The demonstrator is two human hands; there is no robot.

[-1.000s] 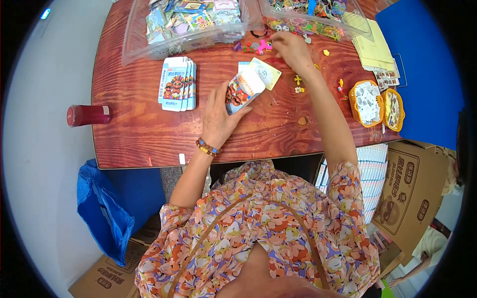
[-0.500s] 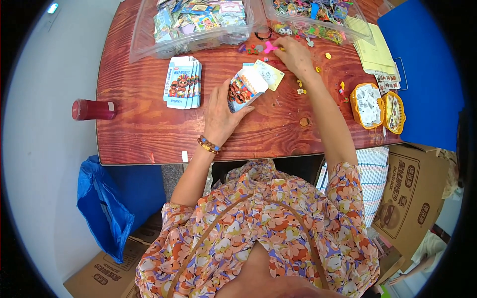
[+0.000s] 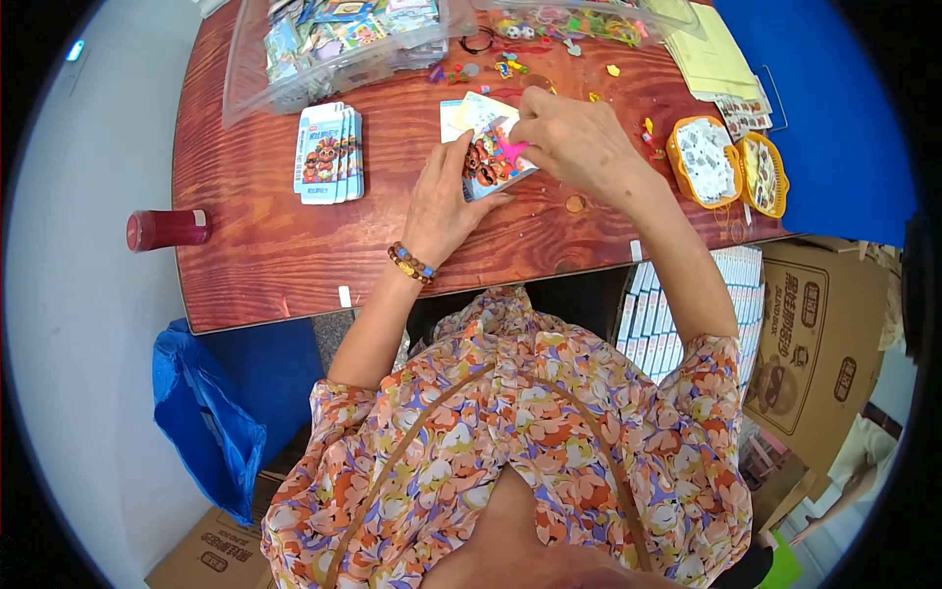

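Observation:
My left hand, with beaded bracelets at the wrist, grips a small blue-and-white cardboard box printed with cartoon figures. Between the fingertips of my right hand is a small bright-pink plastic toy with several arms, held at the upper end of that box. Behind the box lies a pale yellow card, partly covered. A fanned stack of similar small boxes rests on the table to the left. Small colourful trinkets lie scattered beyond my hands.
At the back stand a clear bin of picture cards and another clear bin of trinkets. Two yellow baskets with paper pieces and yellow sheets are at right. A red bottle lies at the left edge.
My right hand has brought the pink toy from among the trinkets to the box in my left hand. The view has shifted, so the table sits slightly higher and further left.

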